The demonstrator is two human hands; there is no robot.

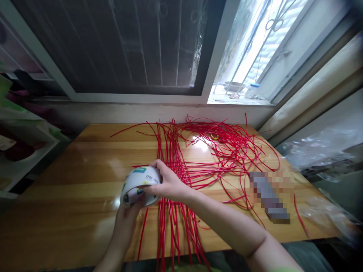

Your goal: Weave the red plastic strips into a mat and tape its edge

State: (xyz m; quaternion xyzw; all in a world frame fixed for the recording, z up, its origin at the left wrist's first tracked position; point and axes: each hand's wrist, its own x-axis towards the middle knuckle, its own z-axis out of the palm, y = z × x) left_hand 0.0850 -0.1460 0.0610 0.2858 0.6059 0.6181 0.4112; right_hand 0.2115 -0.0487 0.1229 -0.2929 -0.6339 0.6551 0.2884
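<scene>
A wide roll of tape (143, 176), white with "deli" lettering, is held up over the left part of the woven strips. My right hand (167, 181) grips its right side, with the thumb at the near rim and fingers over the top. From below, my left hand (134, 200) holds the same roll; its fingers are mostly hidden by it. Beneath and beside the hands, red plastic strips (171, 151) run lengthwise and cross other strips in a woven patch (180, 174).
Loose red strips (235, 141) pile up at the table's back right, around a small yellow roll (214, 136). A blurred-out rectangular object (269, 198) lies at the right of the wooden table (93, 162). Clear plastic bags (320, 151) hang beyond the right edge.
</scene>
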